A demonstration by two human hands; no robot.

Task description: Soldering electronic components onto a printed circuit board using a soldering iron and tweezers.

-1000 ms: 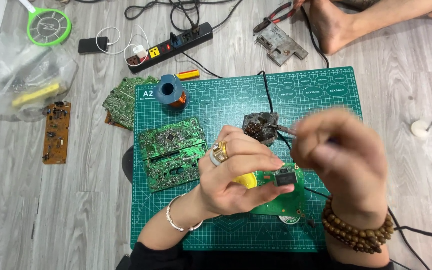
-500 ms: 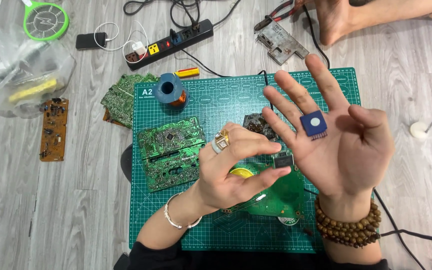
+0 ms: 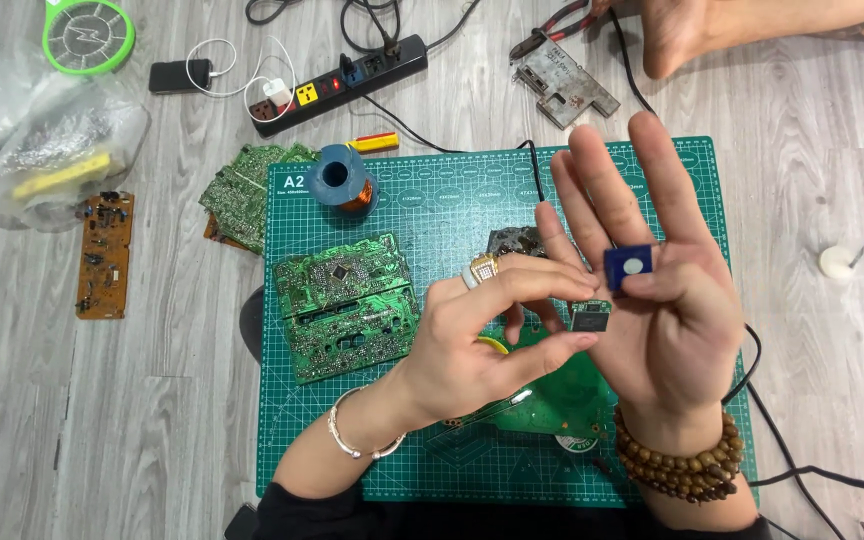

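Right hand [image 3: 662, 300] flat open at centre right of frame, small blue square component with pale round top [image 3: 628, 268] resting on fingers near thumb; left hand [image 3: 492, 330] grip narrow, pinching small black chip [image 3: 591, 316] beside it. Likely sorting salvaged parts. Green cutting mat [image 3: 432, 200] on grey wood floor [image 3: 102, 400], green circuit board [image 3: 347, 305] centre left.

From my feed I see a green cutting mat [image 3: 432, 205] on the grey plank floor [image 3: 102, 420]. A green circuit board [image 3: 344, 303] lies on the mat, with a blue wire spool [image 3: 340, 180] near its top edge. Off the mat lie a black power strip [image 3: 342, 82], a brown circuit board [image 3: 104, 254], a clear plastic bag [image 3: 52, 150] and pliers [image 3: 552, 32].
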